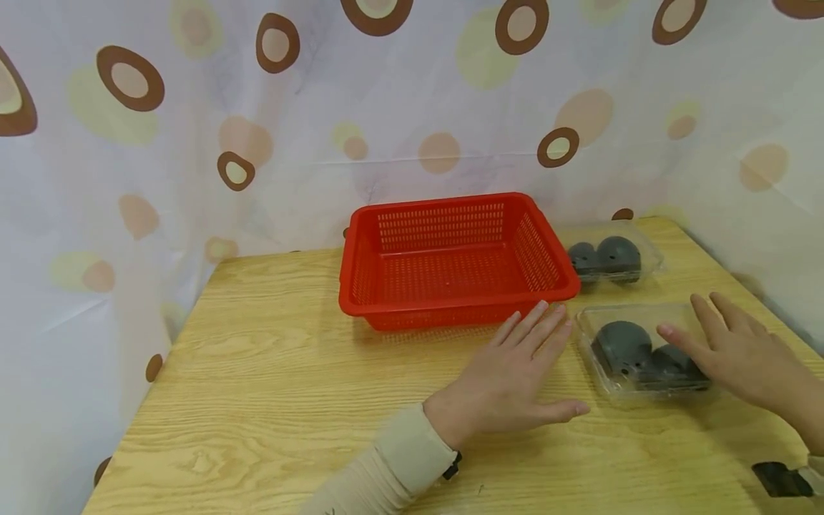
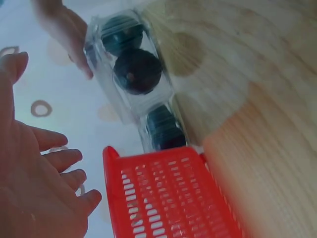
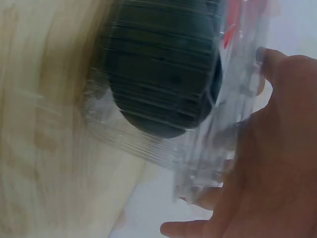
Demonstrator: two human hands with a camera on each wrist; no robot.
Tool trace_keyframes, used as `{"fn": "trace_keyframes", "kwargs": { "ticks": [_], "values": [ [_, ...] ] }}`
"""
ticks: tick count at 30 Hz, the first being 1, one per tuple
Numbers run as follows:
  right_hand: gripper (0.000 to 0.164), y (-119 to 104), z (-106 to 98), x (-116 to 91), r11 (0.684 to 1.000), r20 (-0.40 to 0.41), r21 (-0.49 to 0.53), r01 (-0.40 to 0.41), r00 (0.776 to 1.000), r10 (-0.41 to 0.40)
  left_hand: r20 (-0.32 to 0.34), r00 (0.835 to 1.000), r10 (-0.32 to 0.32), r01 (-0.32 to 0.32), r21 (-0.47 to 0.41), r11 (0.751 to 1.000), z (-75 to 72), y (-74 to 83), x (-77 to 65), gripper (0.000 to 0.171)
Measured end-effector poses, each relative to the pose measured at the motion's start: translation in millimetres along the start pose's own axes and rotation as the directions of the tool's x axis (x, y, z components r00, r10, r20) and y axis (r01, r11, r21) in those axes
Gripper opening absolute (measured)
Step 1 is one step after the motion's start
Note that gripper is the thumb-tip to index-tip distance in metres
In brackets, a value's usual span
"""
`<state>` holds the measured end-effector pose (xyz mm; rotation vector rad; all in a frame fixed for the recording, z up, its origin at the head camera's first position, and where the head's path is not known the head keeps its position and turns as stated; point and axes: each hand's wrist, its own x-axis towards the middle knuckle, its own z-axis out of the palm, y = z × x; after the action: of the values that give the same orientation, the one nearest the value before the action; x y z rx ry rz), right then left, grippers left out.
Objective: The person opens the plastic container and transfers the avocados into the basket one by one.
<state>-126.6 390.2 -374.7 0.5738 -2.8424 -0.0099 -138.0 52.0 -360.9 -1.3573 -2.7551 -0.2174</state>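
My left hand (image 1: 508, 383) hovers above the table just in front of the red plastic basket (image 1: 450, 315), fingers straight and thumb spread, holding nothing. To its right lies a clear plastic clamshell box (image 1: 669, 312) with dark round objects (image 1: 623, 345) inside, their kind unclear. My right hand (image 1: 749, 357) is over the right side of this box, its fingers extended. In the right wrist view the fingers pass behind the clear wall (image 3: 198, 163); whether they touch it I cannot tell. The left wrist view also shows my left hand (image 2: 44, 183) with nothing in it.
A second clear box (image 1: 650, 250) with dark round objects (image 1: 618, 257) stands behind the first, close to the basket's right side. Everything rests on a wood-grain table (image 1: 257, 400). A patterned curtain (image 1: 399, 93) hangs along the table's back and sides.
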Motion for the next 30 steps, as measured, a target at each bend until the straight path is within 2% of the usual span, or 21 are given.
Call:
{"fn": "trace_keyframes", "kwargs": {
  "ticks": [1, 3, 4, 5, 6, 8, 12, 13, 14, 19, 23, 24, 26, 30],
  "values": [
    [0.059, 1, 4, -2, 0.992, -0.067, -0.067, 0.109, 0.991, -0.113, 0.000, 1.000, 0.006, -0.006, 0.004, 1.000, 2.1, 2.7, 2.4, 0.091],
    [0.061, 3, 10, -7, 0.935, -0.188, -0.219, 0.277, 0.929, -0.319, -0.015, 1.000, 0.024, -0.024, 0.024, 0.999, 6.6, 8.0, 6.8, 0.091],
    [0.060, 3, 12, -8, 0.934, -0.204, -0.204, 0.294, 0.920, -0.334, -0.020, 0.999, 0.032, -0.031, 0.039, 0.999, 8.6, 10.3, 8.9, 0.090],
    [0.059, 2, 13, -8, 0.933, -0.219, -0.187, 0.307, 0.913, -0.344, -0.029, 0.999, 0.040, -0.038, 0.055, 0.998, 10.8, 12.3, 10.9, 0.089],
    [0.055, 1, 14, -8, 0.943, -0.207, -0.149, 0.299, 0.923, -0.325, -0.036, 0.998, 0.046, -0.043, 0.071, 0.997, 12.9, 13.7, 13.0, 0.089],
    [0.054, 0, 16, -7, 0.940, -0.230, -0.117, 0.321, 0.912, -0.340, -0.042, 0.998, 0.054, -0.050, 0.102, 0.994, 17.0, 15.8, 17.1, 0.087],
    [0.055, -3, 17, -6, 0.944, -0.226, -0.076, 0.322, 0.916, -0.331, -0.033, 0.997, 0.070, -0.066, 0.127, 0.990, 25.1, 17.8, 23.6, 0.081],
    [0.057, -4, 18, -5, 0.933, -0.256, -0.102, 0.344, 0.897, -0.359, -0.031, 0.997, 0.075, -0.071, 0.132, 0.989, 26.5, 18.5, 24.9, 0.079],
    [0.057, -5, 18, -5, 0.931, -0.267, -0.112, 0.347, 0.892, -0.365, -0.027, 0.997, 0.077, -0.072, 0.138, 0.988, 27.8, 19.1, 26.2, 0.077],
    [0.059, -9, 18, -3, 0.931, -0.285, -0.143, 0.337, 0.886, -0.365, 0.003, 0.999, 0.054, -0.053, 0.168, 0.984, 28.5, 23.5, 32.4, 0.070],
    [0.060, -12, 18, -2, 0.936, -0.261, -0.133, 0.327, 0.899, -0.351, 0.003, 0.999, 0.040, -0.040, 0.175, 0.984, 25.9, 25.7, 34.6, 0.067],
    [0.059, -13, 18, -2, 0.942, -0.235, -0.118, 0.313, 0.913, -0.333, 0.002, 0.999, 0.040, -0.040, 0.178, 0.983, 25.0, 26.0, 34.7, 0.067],
    [0.060, -14, 18, -2, 0.946, -0.217, -0.115, 0.303, 0.922, -0.321, -0.002, 0.999, 0.045, -0.044, 0.188, 0.981, 23.3, 26.4, 34.3, 0.065],
    [0.062, -18, 18, -3, 0.947, -0.207, -0.126, 0.294, 0.926, -0.315, 0.007, 0.998, 0.062, -0.062, 0.220, 0.974, 18.4, 26.5, 33.3, 0.064]
  ]
}}
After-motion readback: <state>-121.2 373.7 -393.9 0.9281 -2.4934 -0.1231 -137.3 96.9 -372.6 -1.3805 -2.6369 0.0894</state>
